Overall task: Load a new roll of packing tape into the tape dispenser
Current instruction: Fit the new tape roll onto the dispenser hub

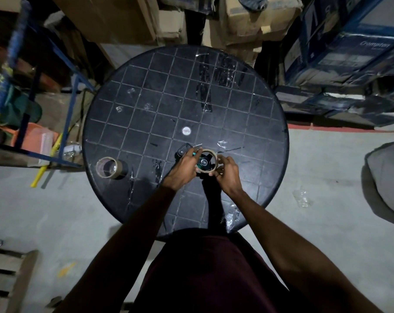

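Near the table (pixel 266 105) edge at 6 o'clock, left hand (pixel 184 166) and right hand (pixel 227 171) both grip the roll (pixel 206 161) around the dispenser (pixel 202 162) hub; it should be kept square and pressed evenly; a second roll (pixel 108 167) lies at 9 o'clock.

Round black plastic desk (pixel 132 105): pale grid-line pattern, white centre disc (pixel 186 131). Brown cardboard tape ring (pixel 206 163): tan. Black-and-teal plastic tape dispenser (pixel 202 161). Brown-cored clear tape roll (pixel 109 167). Grey concrete floor (pixel 55 211). Blue metal rack (pixel 74 91).
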Demonstrator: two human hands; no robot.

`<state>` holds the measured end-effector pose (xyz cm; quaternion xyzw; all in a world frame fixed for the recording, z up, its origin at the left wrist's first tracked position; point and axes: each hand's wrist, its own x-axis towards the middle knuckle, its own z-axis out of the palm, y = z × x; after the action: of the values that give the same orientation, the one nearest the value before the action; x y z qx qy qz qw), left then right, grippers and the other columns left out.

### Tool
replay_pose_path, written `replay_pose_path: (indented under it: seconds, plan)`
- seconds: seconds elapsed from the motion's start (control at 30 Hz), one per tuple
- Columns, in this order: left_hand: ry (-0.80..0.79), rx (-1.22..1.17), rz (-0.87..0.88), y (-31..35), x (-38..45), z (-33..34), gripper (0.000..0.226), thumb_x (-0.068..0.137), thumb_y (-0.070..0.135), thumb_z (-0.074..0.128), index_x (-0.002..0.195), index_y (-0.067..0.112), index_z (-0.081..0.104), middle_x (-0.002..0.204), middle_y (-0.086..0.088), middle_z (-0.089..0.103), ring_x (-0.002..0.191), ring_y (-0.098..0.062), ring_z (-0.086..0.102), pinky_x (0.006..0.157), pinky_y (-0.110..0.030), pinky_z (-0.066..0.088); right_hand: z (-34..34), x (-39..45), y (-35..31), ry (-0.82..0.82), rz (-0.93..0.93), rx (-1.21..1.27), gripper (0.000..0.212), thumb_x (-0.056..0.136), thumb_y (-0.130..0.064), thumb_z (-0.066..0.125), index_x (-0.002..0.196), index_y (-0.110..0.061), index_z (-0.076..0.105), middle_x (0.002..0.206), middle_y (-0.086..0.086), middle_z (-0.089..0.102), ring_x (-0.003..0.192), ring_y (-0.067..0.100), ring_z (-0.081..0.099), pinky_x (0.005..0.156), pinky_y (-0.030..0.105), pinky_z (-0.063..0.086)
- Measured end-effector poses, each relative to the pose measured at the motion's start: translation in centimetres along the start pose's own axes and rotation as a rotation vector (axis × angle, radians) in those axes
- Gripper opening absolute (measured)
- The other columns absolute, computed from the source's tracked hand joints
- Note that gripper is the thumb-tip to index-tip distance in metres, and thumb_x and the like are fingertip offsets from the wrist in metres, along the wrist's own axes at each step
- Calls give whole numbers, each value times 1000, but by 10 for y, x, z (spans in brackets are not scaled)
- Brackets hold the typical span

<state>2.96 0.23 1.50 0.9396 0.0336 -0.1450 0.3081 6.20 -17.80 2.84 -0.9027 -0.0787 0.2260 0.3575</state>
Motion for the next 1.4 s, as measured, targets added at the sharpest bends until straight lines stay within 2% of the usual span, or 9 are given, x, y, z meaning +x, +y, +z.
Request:
replay_pose_path:
  seconds: [0.1, 0.27, 0.53, 0.9, 1.1, 1.2, 1.27, 1.33, 1.4]
  plan:
    - [0, 17, 30, 3, 2, -2, 84, 79, -11, 65, 154, 13, 34, 155, -9, 34, 137, -28, 44, 111, -34, 42, -1, 2, 1, -62, 13, -38, 91, 74, 2, 81, 153, -14, 39, 123, 11, 52, 110, 20, 56, 105, 31, 49]
    - [-2, -61, -18, 7, 2, -3, 85, 78, -9, 69, 153, 9, 33, 155, -11, 36, 138, -28, 43, 114, -39, 40, -2, 8, 1, -95, -7, -48, 92, 73, -4, 83, 153, -18, 41, 121, 13, 50, 108, 30, 61, 103, 36, 52]
    - [-2, -185, -145, -3, 0, -1, 88, 71, 8, 83, 149, 16, 41, 146, -4, 44, 134, -21, 45, 115, -36, 39, -7, 21, -9, -82, -31, -71, 65, 76, 4, 73, 138, -6, 57, 129, 16, 56, 119, 29, 58, 89, 0, 31]
    - [23, -166, -135, 1, 1, 2, 82, 74, 4, 80, 148, 11, 43, 144, -10, 46, 132, -23, 46, 115, -29, 36, -7, 23, -7, -45, -48, -89, 61, 69, 6, 78, 128, -8, 66, 119, 15, 65, 108, 27, 65, 93, 40, 58]
    - [40, -128, -169, 3, 6, 4, 86, 68, 5, 86, 144, 13, 47, 142, -9, 49, 129, -25, 52, 110, -36, 45, 21, 38, 31, -28, 47, 25, 59, 67, -2, 75, 124, -14, 66, 115, 6, 64, 100, 20, 70, 81, 41, 63]
    - [62, -162, -186, 9, 6, 0, 83, 66, 0, 85, 141, 11, 52, 141, -11, 52, 127, -25, 54, 109, -33, 44, 2, 24, -3, -52, 116, 70, 38, 83, 6, 67, 121, 1, 64, 110, 6, 59, 91, 6, 67, 72, 12, 56]
    - [66, -172, -199, 11, 6, -1, 83, 66, -3, 83, 142, 12, 52, 141, -10, 52, 127, -25, 54, 108, -30, 44, -2, 21, -10, -88, 95, 77, 24, 91, 10, 59, 115, 5, 62, 100, 5, 57, 83, -9, 64, 65, 5, 49]
    - [52, -180, -224, 12, 7, -4, 81, 68, -3, 81, 141, 14, 52, 140, -9, 54, 124, -24, 55, 104, -26, 45, -3, 20, -11, -66, 50, 33, 32, 84, 3, 68, 116, -1, 67, 102, 6, 64, 91, -1, 67, 75, 17, 57]
    - [43, -158, -217, 12, 8, -6, 74, 68, 2, 83, 135, 18, 58, 132, -7, 61, 117, -21, 61, 101, -29, 49, -1, 24, -8, -52, 27, -19, 45, 70, -18, 77, 114, -15, 72, 108, 5, 71, 96, 15, 70, 83, 34, 61]
